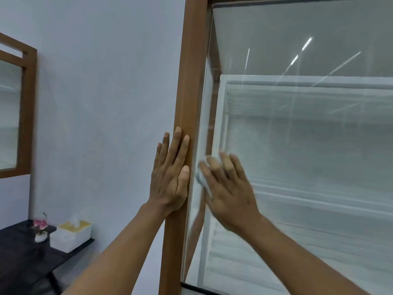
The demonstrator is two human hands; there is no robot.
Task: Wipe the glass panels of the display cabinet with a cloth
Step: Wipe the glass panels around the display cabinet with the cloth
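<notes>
- Glass panel: front pane of the display cabinet, filling the right half of the view. Upright, with streaks of reflected light near the top and pale shelves showing behind it. Judged hard, smooth and slippery, and breakable under a sharp knock, so it wants broad, even pressure rather than jabs.
- Wooden frame: brown upright post along the pane's left edge. Judged rigid and the safe place to brace.
- Cloth: small pale wad lying on the glass just beside the post, mostly covered by the working hand; only its left edge shows. Judged soft, light and easily bunched. Best worked under a flat palm so it does not slip out sideways.
- Right hand: laid over the cloth and pressing it against the pane, fingers spread and nearly straight rather than clenched. Motion blur hides whether the thumb tucks round the cloth.
- Left hand: flat against the post, fingers straight and together, holding nothing.
- Progress, as a judgement: wiping under way at the pane's left margin, at mid height.
- Surroundings: pale wall; dark side table at lower left carrying a white tissue box and a small flower pot.
</notes>
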